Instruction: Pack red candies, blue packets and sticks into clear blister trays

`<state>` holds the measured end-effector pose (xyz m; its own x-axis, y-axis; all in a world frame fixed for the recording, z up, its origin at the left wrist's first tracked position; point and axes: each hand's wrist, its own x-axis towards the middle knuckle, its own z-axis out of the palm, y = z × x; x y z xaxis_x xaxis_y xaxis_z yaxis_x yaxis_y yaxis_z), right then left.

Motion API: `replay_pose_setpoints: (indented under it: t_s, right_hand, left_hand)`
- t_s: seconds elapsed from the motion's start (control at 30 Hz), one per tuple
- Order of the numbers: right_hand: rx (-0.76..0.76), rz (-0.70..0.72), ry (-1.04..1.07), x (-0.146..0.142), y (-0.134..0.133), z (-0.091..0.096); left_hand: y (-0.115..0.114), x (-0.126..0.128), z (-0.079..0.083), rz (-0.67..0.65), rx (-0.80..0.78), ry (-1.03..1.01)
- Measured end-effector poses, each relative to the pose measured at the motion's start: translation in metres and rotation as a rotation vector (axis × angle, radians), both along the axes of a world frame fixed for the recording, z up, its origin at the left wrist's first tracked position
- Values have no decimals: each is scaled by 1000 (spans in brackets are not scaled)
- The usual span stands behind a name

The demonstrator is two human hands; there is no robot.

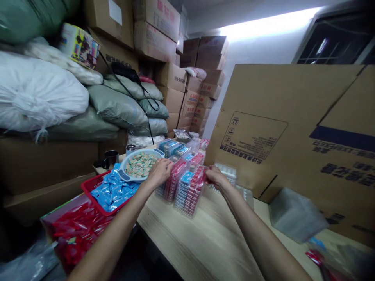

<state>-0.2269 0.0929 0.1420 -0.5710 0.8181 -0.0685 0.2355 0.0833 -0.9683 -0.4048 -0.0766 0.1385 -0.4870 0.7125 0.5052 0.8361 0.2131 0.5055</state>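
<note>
Stacks of clear plastic packs (191, 189) filled with red and blue packets stand upright on the wooden table (187, 242), close between my hands. My right hand (216, 176) is closed on the right edge of the nearest stack, its fingertips partly hidden. On the other side, my left hand (160, 171) curls its fingers against the upper left edge of the red stack (175, 179). More packs with blue packets (178, 150) are lined up behind. Beside my left hand sits a light blue basin (121, 173) full of small wrapped pieces (140, 164).
A red basket (88, 189) of blue packets (113, 193) stands at the left, above a bag of red packets (79, 222). A dark mug (111, 159) is behind. Large cardboard (263, 136) rises at right, near a translucent box (295, 214). Sacks (117, 107) and cartons (172, 82) are piled behind.
</note>
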Motion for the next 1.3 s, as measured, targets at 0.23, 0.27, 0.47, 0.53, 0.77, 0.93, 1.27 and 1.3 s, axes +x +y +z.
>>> replay_pose_setpoints:
  t_s: [0.23, 0.27, 0.47, 0.53, 0.77, 0.93, 1.27, 1.3]
  right_hand:
    - [654, -77, -182, 17, -32, 10]
    - [827, -15, -233, 17, -37, 11]
    - [1027, 301, -589, -12, -38, -7]
    - [962, 346, -638, -20, -33, -17]
    - [947, 341, -672, -21, -28, -26]
    - [947, 299, -659, -18, -30, -28]
    - [992, 265, -579, -16, -32, -20]
    - [981, 270, -558, -17, -31, -18]
  left_hand:
    - [14, -11, 0, -103, -70, 50]
    - [20, -15, 1, -117, -73, 56]
    - [51, -20, -5, -271, -244, 72]
    - [53, -17, -12, -289, -344, 110]
    - [46, -14, -19, -236, -639, 332]
    - [42, -12, -20, -243, -624, 326]
    - [47, -13, -18, -253, -637, 313]
    - [48, -15, -16, -260, -645, 295]
